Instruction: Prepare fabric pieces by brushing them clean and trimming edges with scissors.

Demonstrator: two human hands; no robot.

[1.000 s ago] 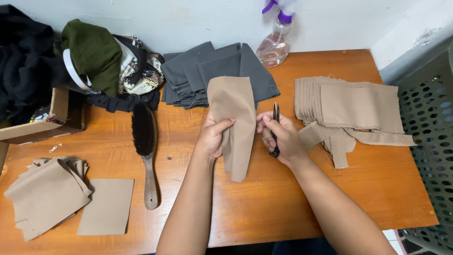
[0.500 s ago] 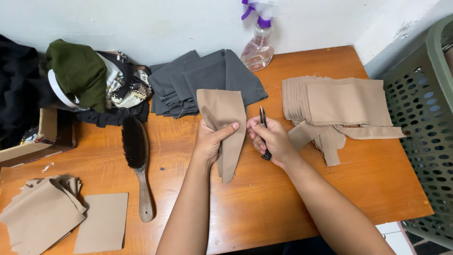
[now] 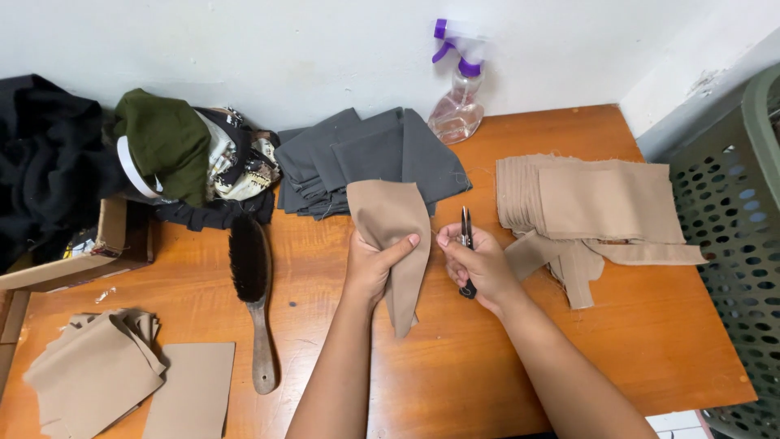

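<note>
Holding a tan fabric piece (image 3: 392, 236) at table centre, the left hand (image 3: 372, 264) grips its edge, while the right hand (image 3: 479, 264) clasps small black snips (image 3: 466, 248), blades toward 12 o'clock. Trimming seems in hand; next, the blades must meet the edge carefully.

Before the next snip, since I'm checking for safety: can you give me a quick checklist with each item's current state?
1. Left hand grips the tan fabric piece: ok.
2. Right hand holds the thread snips: ok.
3. Snip blades clear of left fingers: ok, a gap shows.
4. Blades open or closed: cannot tell.
5. Brush and tan stack out of the way: ok.
6. Loose thread on the piece: cannot tell.
</note>
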